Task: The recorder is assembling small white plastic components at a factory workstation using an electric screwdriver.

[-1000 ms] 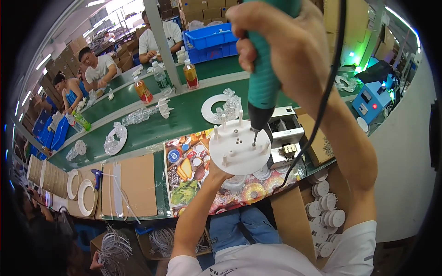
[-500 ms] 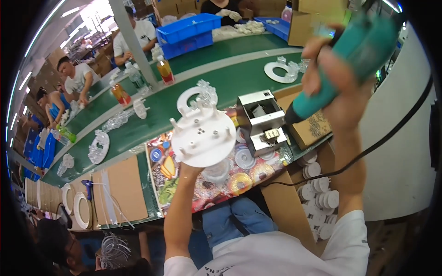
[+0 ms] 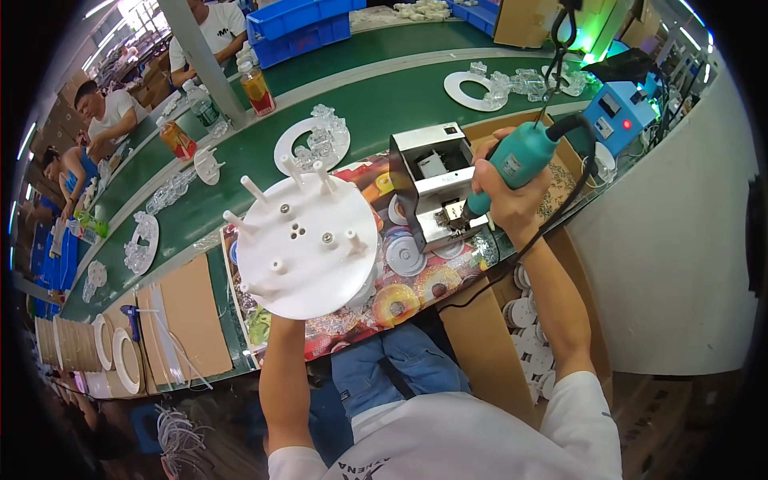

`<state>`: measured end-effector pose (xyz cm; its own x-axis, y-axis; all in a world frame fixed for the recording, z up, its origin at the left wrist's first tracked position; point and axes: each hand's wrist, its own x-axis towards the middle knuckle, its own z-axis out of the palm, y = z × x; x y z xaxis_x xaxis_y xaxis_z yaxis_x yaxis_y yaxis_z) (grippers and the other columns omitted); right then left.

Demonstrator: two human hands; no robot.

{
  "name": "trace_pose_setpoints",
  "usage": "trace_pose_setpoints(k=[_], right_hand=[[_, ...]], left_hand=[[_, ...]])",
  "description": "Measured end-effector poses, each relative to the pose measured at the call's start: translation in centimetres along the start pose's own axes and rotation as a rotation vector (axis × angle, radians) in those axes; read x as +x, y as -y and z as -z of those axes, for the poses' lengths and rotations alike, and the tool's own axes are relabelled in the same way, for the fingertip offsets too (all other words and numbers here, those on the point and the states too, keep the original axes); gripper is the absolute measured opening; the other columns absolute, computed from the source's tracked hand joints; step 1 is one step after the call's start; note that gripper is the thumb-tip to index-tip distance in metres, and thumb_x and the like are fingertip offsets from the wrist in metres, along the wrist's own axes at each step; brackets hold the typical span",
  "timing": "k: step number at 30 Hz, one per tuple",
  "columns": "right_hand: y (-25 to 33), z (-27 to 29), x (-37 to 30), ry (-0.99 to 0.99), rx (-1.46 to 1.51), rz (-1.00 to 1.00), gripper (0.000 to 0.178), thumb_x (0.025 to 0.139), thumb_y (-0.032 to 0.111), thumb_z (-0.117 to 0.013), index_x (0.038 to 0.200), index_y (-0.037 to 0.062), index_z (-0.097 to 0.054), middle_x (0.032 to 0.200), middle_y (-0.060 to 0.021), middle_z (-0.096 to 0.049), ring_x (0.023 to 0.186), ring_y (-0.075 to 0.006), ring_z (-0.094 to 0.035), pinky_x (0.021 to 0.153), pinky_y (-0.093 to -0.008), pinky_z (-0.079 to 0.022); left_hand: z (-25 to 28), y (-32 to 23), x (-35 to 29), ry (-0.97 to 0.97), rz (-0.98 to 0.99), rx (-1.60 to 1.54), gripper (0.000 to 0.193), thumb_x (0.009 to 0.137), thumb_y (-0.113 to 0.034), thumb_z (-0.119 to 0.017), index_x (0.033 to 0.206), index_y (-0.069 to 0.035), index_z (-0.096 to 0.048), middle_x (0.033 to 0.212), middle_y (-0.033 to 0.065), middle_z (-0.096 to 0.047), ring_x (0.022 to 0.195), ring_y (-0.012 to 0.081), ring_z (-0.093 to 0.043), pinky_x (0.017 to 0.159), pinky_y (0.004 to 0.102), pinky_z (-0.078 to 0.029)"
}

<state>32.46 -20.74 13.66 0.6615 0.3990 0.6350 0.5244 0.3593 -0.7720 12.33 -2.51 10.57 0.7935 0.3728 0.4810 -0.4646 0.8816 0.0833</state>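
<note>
My left hand [image 3: 286, 326] holds up a round white plastic base [image 3: 312, 252] from below; its fingers are hidden behind it. Several posts stand out from the base's face, and screws sit in some of its holes. My right hand [image 3: 516, 200] is wrapped round a teal electric screwdriver [image 3: 524, 156] that hangs by a cord. The screwdriver's nose points down and left, at the front outlet of a black and silver screw feeder [image 3: 432, 172]. The bit's tip is too small to make out there.
A green conveyor [image 3: 368, 104] curves behind, carrying white rings [image 3: 292, 152] with clear plastic parts. Loose screws lie in a cardboard tray [image 3: 568, 152] beside the feeder. Right of my legs, a carton [image 3: 472, 328] holds white discs. A blue power box [image 3: 620, 116] stands at the far right.
My right hand has brought the screwdriver down and left to the screw feeder's front. The white base has come nearer and to the left in view. The head view has shifted.
</note>
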Motion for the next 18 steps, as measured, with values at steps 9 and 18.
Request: trace_pose_setpoints(k=[9,18], right_hand=[[-0.1,-0.5,-0.3,-0.007,0.056,-0.106,0.039,0.073,-0.003,-0.060,0.108,0.0009,-0.043,0.076,-0.0097,-0.057,0.054,-0.0128,-0.054,0.048,-0.0255,-0.045],[8.5,-1.3,2.7,0.015,0.217,-0.064,0.042,0.077,0.003,-0.059,0.115,0.0012,-0.041,0.082,-0.0145,-0.055,0.050,-0.0137,-0.051,0.045,-0.0262,-0.044]], left_hand=[[0.5,-0.7,0.2,-0.235,0.039,-0.295,0.096,0.059,-0.064,-0.067,0.135,-0.019,-0.029,0.137,0.0009,-0.032,0.115,0.0093,-0.035,0.087,0.0312,-0.040],[1.9,0.1,-0.4,-0.298,-0.001,0.754,0.099,0.062,-0.065,-0.065,0.138,-0.017,-0.023,0.139,0.0047,-0.030,0.125,0.0162,-0.030,0.099,0.0415,-0.033]])
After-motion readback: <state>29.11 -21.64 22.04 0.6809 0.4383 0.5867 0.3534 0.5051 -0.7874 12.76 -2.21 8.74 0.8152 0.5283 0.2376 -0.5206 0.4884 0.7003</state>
